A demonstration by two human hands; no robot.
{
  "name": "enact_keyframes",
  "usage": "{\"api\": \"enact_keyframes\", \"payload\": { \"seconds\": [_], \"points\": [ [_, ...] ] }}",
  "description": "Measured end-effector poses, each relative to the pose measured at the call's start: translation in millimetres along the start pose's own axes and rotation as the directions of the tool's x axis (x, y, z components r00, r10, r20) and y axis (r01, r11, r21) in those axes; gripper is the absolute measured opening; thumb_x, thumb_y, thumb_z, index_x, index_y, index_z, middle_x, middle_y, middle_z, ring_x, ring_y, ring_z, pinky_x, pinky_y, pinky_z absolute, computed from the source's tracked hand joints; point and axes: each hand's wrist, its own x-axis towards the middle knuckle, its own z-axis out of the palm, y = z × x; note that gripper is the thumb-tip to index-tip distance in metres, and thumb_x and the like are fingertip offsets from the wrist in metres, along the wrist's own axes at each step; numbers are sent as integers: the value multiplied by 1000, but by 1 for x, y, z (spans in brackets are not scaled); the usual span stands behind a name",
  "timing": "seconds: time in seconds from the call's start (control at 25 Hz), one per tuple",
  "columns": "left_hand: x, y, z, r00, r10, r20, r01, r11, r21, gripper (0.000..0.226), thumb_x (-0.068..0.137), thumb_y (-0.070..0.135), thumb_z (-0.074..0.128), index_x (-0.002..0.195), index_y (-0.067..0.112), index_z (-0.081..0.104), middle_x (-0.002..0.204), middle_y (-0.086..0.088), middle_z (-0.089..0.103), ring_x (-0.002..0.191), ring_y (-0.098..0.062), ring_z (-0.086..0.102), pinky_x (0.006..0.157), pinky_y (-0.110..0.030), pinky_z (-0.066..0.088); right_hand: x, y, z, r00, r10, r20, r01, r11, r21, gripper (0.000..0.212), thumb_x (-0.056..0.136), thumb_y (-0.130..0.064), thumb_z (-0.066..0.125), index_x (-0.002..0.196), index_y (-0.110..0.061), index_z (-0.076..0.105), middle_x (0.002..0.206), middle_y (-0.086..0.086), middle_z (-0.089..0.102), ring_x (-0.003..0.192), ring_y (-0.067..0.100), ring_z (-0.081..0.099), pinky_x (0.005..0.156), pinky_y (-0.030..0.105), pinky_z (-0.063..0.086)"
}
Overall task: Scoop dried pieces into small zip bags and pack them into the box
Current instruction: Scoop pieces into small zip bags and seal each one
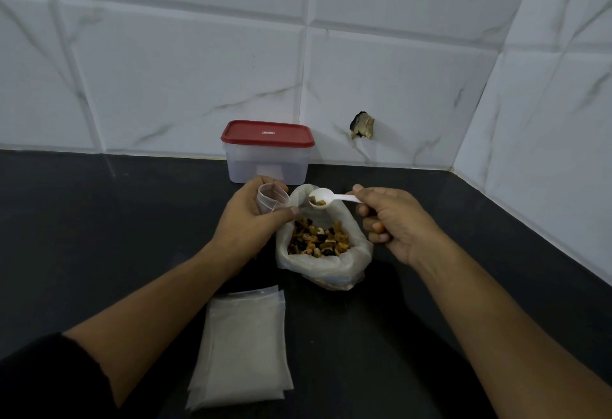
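The left hand [251, 220] pinches a small clear zip bag [270, 198] between thumb and curled fingers, holding it upright. Its mouth seems to be held open, though the clear plastic is hard to read in the dim light. The right hand [394, 223] grips the handle of a white plastic spoon [331, 200] between thumb and forefinger, with the other fingers curled under. The spoon's bowl points left and carries a few dried pieces. It sits just beside the small bag's mouth, not quite touching it.

Right under the spoon, between the two hands, a larger thin plastic bag [324, 266] stands open on the dark counter [99, 236]. Inside it is a heap of orange, yellow and dark dried pieces [318, 240].

A translucent box [268, 167] with a red lid [266, 134] on it stands at the counter's back edge against the tiled wall, just behind the left hand. A flat stack of empty zip bags [245, 345] lies near the counter's front edge, between the forearms. To the right of the box, a rough hole [362, 125] shows in the wall tile.
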Motion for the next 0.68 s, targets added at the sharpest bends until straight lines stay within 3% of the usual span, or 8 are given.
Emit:
{"api": "enact_keyframes", "payload": {
  "seconds": [0.12,0.2,0.4,0.52,0.68],
  "points": [
    [-1,3,1,1000,6,14,-6,1000,-12,28,83,19,83,107,18,68,96,5,73,90,-7,70,78,-28,57,-3,-4,5,995,-15,97,1,991,136,18,103,-21,63,105,-7,74,66,-2,54,43,5,33,34,17,24],
    [-2,3,1,1000,1,24,0,999,-46,29,83,16,83,108,17,69,98,4,75,93,-8,72,82,-32,59,-7,-7,11,988,-56,147,37,991,129,18,103,-19,62,109,-7,74,70,-1,57,44,4,34,35,16,25],
    [-3,2,1,998,3,68,3,997,-83,33,81,18,86,110,16,69,101,-3,77,99,-19,74,90,-45,61,-24,-2,33,946,-230,228,266,953,-142,16,103,-16,63,103,-18,79,80,-2,68,49,2,47,42,14,36],
    [-1,0,0,997,46,66,-42,997,-69,30,81,19,86,104,12,69,97,-8,75,95,-26,73,87,-49,62,-27,1,39,883,-382,271,456,834,-310,17,101,-12,65,100,-20,79,87,-9,75,69,-5,64,59,8,46],
    [0,0,0,997,58,59,-55,997,-52,31,79,20,88,102,10,70,98,-9,74,95,-25,73,86,-49,63,-25,3,36,849,-435,299,524,759,-386,17,99,-14,68,102,-25,80,100,-11,76,90,0,69,75,13,52]
  ]
}}
